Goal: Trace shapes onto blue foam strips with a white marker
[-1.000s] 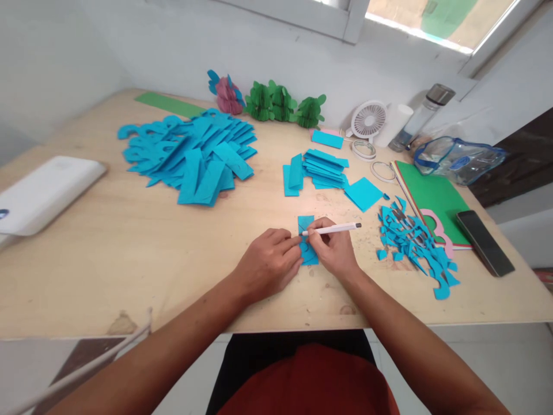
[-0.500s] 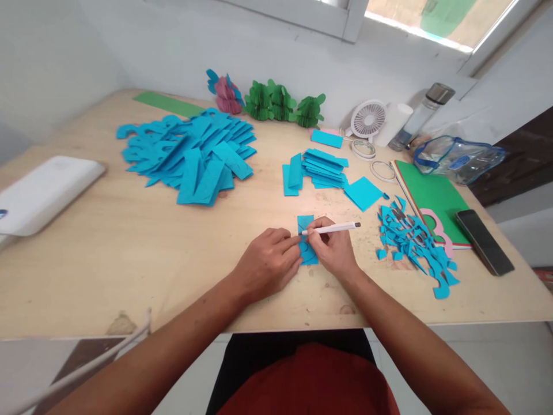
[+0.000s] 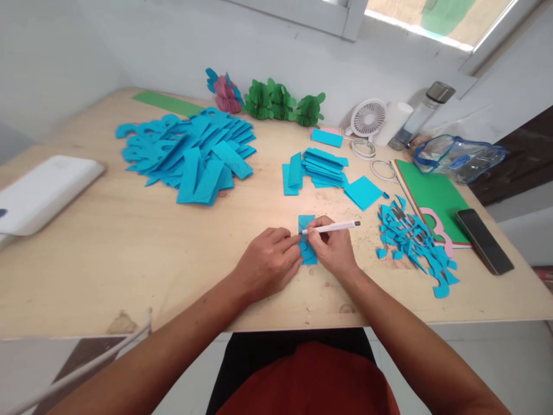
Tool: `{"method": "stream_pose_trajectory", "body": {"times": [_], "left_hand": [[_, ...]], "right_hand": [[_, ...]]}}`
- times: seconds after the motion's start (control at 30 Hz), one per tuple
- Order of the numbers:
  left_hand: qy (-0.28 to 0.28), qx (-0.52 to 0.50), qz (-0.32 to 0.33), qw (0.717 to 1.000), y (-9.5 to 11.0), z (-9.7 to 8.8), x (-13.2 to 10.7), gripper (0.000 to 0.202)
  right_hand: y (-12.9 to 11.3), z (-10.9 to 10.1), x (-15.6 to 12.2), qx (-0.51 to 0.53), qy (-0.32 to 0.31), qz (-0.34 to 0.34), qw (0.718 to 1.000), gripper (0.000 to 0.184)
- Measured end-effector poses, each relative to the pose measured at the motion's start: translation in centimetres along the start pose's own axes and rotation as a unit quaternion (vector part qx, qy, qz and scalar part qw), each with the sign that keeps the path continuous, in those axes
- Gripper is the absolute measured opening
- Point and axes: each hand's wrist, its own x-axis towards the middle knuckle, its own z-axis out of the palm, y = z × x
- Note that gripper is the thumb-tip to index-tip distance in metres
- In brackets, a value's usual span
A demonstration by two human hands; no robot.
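A small blue paper strip (image 3: 307,221) lies on the table in front of me, with curved dark lines drawn on it. My right hand (image 3: 332,245) pinches a white pen (image 3: 339,226) with a dark end, its tip at the strip's left part. Resting flat, my left hand (image 3: 273,259) has its fingertips over the strip's left edge, fingers extended and holding nothing. Beyond my hands sit a stack of folded blue paper (image 3: 324,167) and a blue square (image 3: 363,193). The right hand covers part of the strip.
A big pile of blue paper pieces (image 3: 194,153) spreads at the left. Blue scraps (image 3: 410,236) lie at the right, near a pink cutout (image 3: 438,230), green paper (image 3: 432,193) and a phone (image 3: 484,242). Behind stand green paper figures (image 3: 280,102) and a small fan (image 3: 368,119).
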Motion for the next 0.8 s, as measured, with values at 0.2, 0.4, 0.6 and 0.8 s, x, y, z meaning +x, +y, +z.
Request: {"method": "stream_pose_trajectory", "body": {"times": [0.2,0.4,0.6,0.8], "left_hand": [[-0.003,0.015,0.003,1.000,-0.01,0.16,-0.08,0.020],[-0.011,0.025,0.013,1.000,-0.11,0.15,0.03,0.021],[-0.011,0.020,0.019,1.000,-0.34,0.16,0.03,0.022],[0.002,0.022,0.015,1.000,-0.24,0.30,0.05,0.021]], "right_hand": [[-0.05,0.00,0.04,0.009,0.001,0.007,1.000,0.011],[-0.07,-0.09,0.02,0.000,-0.001,0.001,1.000,0.010],[0.07,-0.11,0.07,0.003,-0.007,-0.002,1.000,0.010],[0.03,-0.09,0.04,0.004,-0.007,0.003,1.000,0.009]]}}
